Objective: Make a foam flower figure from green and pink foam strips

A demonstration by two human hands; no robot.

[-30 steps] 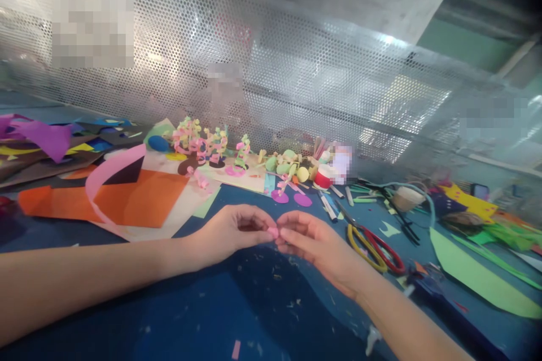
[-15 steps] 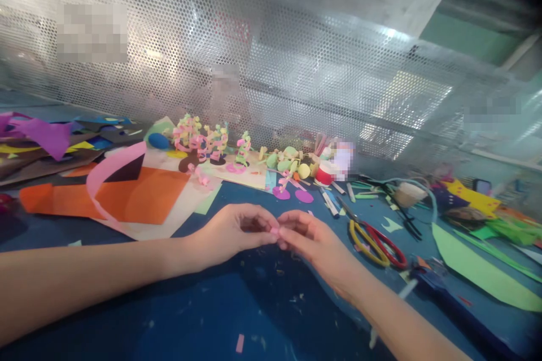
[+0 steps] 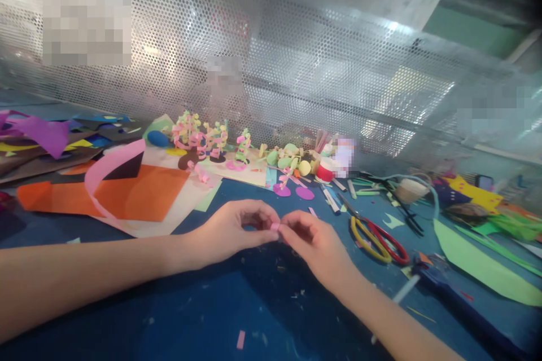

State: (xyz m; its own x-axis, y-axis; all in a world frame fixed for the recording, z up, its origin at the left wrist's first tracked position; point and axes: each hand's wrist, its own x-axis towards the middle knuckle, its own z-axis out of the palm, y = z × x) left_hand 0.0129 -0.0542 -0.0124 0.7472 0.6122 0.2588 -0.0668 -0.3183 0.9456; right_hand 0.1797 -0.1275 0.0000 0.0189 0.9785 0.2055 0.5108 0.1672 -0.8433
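Note:
My left hand [image 3: 231, 230] and my right hand [image 3: 311, 242] meet fingertip to fingertip just above the blue table [image 3: 220, 316]. Both pinch a small pink paper piece [image 3: 275, 227] between thumb and fingers. The rest of that piece is hidden inside the fingers. Both forearms rest low over the table, coming in from the bottom left and bottom right.
Orange paper [image 3: 127, 197] with a pink paper strip [image 3: 105, 166] lies at the left. Curled paper figures [image 3: 203, 144] and small paper balls [image 3: 292, 161] stand by the perforated metal screen [image 3: 271, 67]. Scissors with red and yellow handles [image 3: 376, 237], a blue glue gun [image 3: 449, 287] and green paper [image 3: 478, 271] lie at the right.
Both hands have stayed together on the pink piece, with the fingers shifting slightly around it. The view has tilted a little.

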